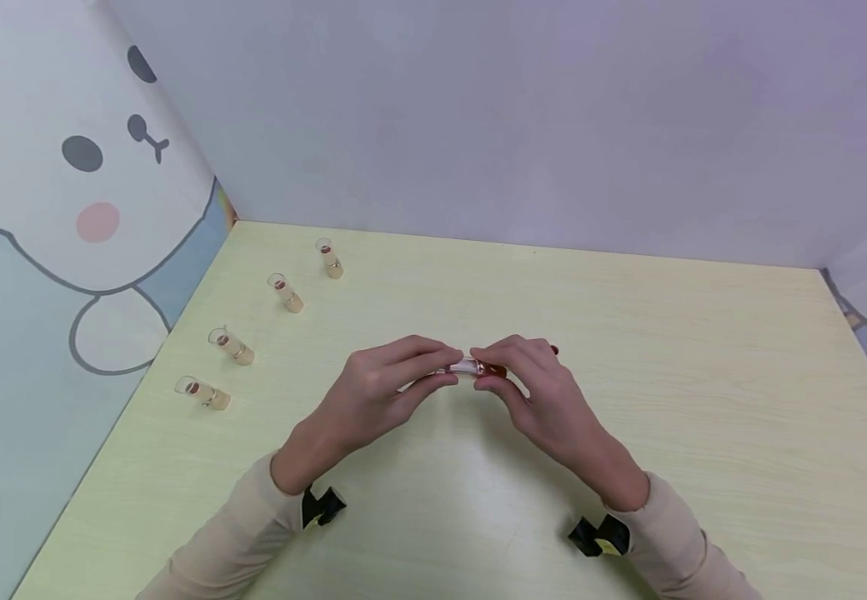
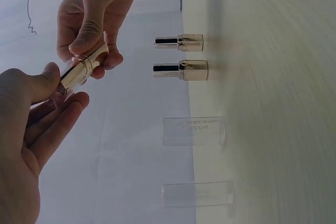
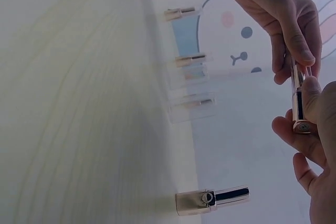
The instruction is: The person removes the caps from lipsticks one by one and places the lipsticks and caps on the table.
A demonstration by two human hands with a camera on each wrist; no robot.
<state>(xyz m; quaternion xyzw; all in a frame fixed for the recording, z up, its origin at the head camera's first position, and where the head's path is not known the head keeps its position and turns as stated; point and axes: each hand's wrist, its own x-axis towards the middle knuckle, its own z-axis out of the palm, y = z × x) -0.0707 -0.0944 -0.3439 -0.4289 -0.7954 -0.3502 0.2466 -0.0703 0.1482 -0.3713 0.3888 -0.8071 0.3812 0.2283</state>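
Observation:
In the head view my left hand (image 1: 373, 392) and right hand (image 1: 546, 396) meet over the table's middle, holding one lipstick (image 1: 469, 367) level between them. My left hand (image 2: 34, 124) pinches the end with the clear cap, seen in the left wrist view. The right hand (image 3: 317, 129) grips the gold base of the lipstick (image 3: 297, 103) between thumb and fingers. The cap sits around part of the tube; whether it is fully seated I cannot tell. Two uncapped lipsticks (image 2: 194, 70) and two clear caps (image 2: 193, 132) stand upright in the left wrist view.
Several lipsticks with clear caps (image 1: 232, 346) stand in a slanting row on the left of the pale wooden table (image 1: 704, 400). A red tip (image 1: 554, 350) shows behind the right hand. A curtain (image 1: 516, 125) hangs behind the table's far edge.

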